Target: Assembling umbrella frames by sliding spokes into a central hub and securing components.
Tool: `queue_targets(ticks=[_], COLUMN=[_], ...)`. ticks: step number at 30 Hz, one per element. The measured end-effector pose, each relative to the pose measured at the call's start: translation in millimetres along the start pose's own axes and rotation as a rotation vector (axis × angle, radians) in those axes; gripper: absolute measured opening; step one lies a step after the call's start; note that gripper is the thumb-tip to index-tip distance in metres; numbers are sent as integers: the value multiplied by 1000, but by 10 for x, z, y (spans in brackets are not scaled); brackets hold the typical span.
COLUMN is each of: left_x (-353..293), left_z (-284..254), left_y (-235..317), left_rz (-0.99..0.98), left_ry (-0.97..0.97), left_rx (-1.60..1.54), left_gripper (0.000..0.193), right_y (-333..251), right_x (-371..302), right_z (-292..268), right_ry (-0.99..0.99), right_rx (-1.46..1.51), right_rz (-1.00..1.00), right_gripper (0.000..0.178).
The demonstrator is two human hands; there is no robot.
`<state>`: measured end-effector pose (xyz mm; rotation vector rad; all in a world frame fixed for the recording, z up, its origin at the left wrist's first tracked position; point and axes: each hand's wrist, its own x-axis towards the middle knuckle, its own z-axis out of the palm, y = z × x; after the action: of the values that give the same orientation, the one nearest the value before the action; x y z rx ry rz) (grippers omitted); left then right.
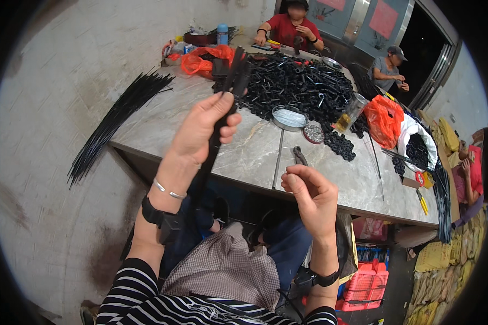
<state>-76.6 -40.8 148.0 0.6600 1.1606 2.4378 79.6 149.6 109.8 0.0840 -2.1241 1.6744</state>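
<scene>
My left hand (207, 123) is closed around a bundle of long black strips or rods (214, 143), held up over the near edge of the table and blurred at its upper end. To its right, my right hand (313, 201) has thumb and fingers pinched together; whether anything small is between them I cannot make out. Just beyond those fingertips lie pliers (299, 155) and a thin grey rod (279, 157). Farther back, a big heap of short black tube-like parts (293, 81) covers the middle of the marble-patterned table (244, 146).
A round tin of pale thin sticks (289, 118), a dish of small metal pieces (313, 134) and a glass jar (351, 112) stand before the heap. Black rods (122, 119) overhang the left edge. Orange bags (385, 120) and yellow-handled cutters (422, 202) lie right. Other people sit around.
</scene>
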Motion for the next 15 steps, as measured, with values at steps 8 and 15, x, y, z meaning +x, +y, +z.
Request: queue_targets(ticks=[8,15], left_x=[-285,-562], left_z=[357,319], left_y=[-398,-629], left_rz=[266,262], left_ry=[-221,-266], left_rx=[37,192], left_gripper=[33,54], right_y=[-275,-399], right_x=[106,87], right_z=[149,208], right_ry=[97,40], right_rx=[16,-157], right_rz=[-174,-360], right_gripper=[29,39])
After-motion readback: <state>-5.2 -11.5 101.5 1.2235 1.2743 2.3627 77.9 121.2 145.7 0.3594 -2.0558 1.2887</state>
